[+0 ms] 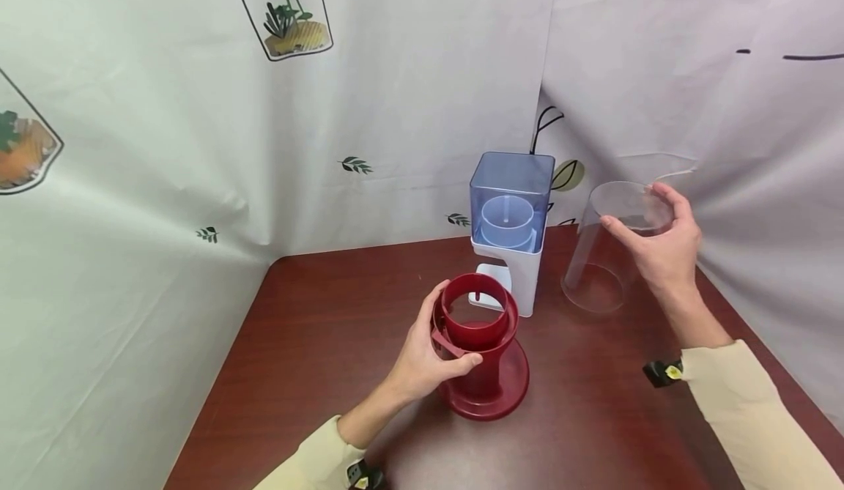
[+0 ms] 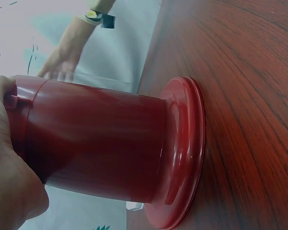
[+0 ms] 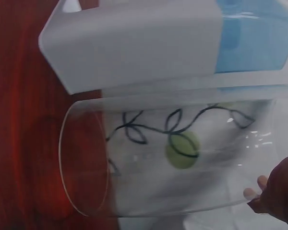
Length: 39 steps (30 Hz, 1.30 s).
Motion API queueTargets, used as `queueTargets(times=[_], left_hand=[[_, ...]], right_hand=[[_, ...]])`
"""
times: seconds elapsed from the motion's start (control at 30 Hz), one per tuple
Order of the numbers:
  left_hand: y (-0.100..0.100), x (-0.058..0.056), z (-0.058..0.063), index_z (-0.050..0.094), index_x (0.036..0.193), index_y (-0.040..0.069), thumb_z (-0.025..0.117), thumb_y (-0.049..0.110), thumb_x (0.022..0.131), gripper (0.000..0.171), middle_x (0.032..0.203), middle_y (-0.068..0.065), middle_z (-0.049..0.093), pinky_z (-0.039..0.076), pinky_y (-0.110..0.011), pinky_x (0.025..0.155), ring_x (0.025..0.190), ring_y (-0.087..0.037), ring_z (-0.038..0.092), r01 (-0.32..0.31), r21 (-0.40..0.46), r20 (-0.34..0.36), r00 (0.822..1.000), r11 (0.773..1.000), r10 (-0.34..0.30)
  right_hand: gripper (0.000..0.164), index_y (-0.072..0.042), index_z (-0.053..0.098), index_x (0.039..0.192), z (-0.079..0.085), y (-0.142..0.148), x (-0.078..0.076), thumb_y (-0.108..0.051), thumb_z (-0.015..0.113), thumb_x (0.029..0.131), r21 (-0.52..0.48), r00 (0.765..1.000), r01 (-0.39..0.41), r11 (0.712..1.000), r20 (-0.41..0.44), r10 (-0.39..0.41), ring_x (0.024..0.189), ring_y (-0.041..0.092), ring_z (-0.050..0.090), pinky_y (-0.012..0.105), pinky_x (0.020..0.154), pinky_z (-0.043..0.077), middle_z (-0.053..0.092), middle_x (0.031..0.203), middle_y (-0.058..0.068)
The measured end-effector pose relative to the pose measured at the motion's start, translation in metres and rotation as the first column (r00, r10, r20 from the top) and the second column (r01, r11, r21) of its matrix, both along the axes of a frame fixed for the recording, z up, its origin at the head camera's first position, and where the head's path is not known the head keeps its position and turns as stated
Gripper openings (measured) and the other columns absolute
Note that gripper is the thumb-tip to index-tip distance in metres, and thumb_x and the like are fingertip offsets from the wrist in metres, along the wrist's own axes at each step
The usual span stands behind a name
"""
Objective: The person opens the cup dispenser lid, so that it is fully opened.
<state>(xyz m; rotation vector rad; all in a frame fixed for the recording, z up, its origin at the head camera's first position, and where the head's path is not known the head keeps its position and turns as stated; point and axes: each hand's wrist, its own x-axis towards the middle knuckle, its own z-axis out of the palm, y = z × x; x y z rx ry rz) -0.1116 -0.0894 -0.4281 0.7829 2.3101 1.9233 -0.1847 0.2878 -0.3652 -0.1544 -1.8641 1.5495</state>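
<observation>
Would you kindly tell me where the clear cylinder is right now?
In the head view, the clear cylinder is toward the right, gripped near its top rim by the right hand, just right of the blue-and-white dispenser.

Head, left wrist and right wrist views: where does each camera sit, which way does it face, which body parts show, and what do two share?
Head: on the head, facing forward and down at the table; left hand, right hand and sleeves show.
Left wrist: worn there, facing the red container, picture turned sideways; left hand near, right hand beyond.
Right wrist: worn there, facing the clear cylinder and white-and-blue device, also sideways; part of the right hand shows.
Shared: head and left wrist views both show the red container.
</observation>
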Motion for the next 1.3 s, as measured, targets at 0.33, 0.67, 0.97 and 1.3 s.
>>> queueTargets(times=[0.33, 0.67, 0.97, 1.3], left_hand=[[0.001, 0.000, 0.002, 0.027, 0.165, 0.030, 0.090, 0.025, 0.080, 0.106, 0.156, 0.004, 0.047, 0.059, -0.037, 0.098, 0.138, -0.024, 0.050, -0.002, -0.010, -0.019, 1.000, 1.000, 0.001], [0.002, 0.000, 0.001, 0.027, 0.165, 0.030, 0.090, 0.025, 0.080, 0.106, 0.156, 0.004, 0.047, 0.059, -0.037, 0.098, 0.138, -0.023, 0.050, -0.001, -0.004, -0.016, 1.000, 1.000, 0.001], [0.002, 0.000, 0.001, 0.028, 0.165, 0.030, 0.090, 0.025, 0.079, 0.106, 0.156, 0.005, 0.048, 0.058, -0.037, 0.099, 0.138, -0.023, 0.051, -0.008, -0.001, -0.024, 1.000, 1.000, 0.008], [-0.002, 0.002, 0.004, 0.031, 0.165, 0.026, 0.092, 0.022, 0.077, 0.107, 0.156, 0.001, 0.050, 0.059, -0.037, 0.098, 0.137, -0.024, 0.052, -0.036, 0.000, -0.077, 0.996, 0.999, 0.036]], right_hand=[[0.083, -0.015, 0.055, 0.150, -0.023, 0.013, -0.016, -0.010, 0.094, 0.077, -0.009, 0.999, 0.040, 0.999, 0.029, -0.040, 0.125, 0.013, 0.059, 0.014, 0.097, 0.047, 0.062, 0.143, 0.006], [0.087, -0.012, 0.053, 0.152, -0.037, 0.015, -0.022, -0.012, 0.095, 0.076, 0.046, 0.998, 0.056, 0.997, 0.028, -0.058, 0.123, 0.006, 0.059, 0.018, 0.098, 0.044, 0.063, 0.143, 0.007], [0.086, -0.011, 0.052, 0.153, -0.038, 0.015, -0.024, -0.011, 0.094, 0.077, 0.081, 0.998, 0.055, 0.995, 0.028, -0.058, 0.131, 0.011, 0.058, 0.018, 0.102, 0.043, 0.059, 0.148, 0.013], [0.087, -0.016, 0.054, 0.152, -0.041, 0.015, -0.022, -0.015, 0.096, 0.076, 0.132, 0.995, 0.076, 0.988, 0.047, -0.083, 0.118, 0.009, 0.060, 0.016, 0.096, 0.045, 0.064, 0.144, 0.015]])
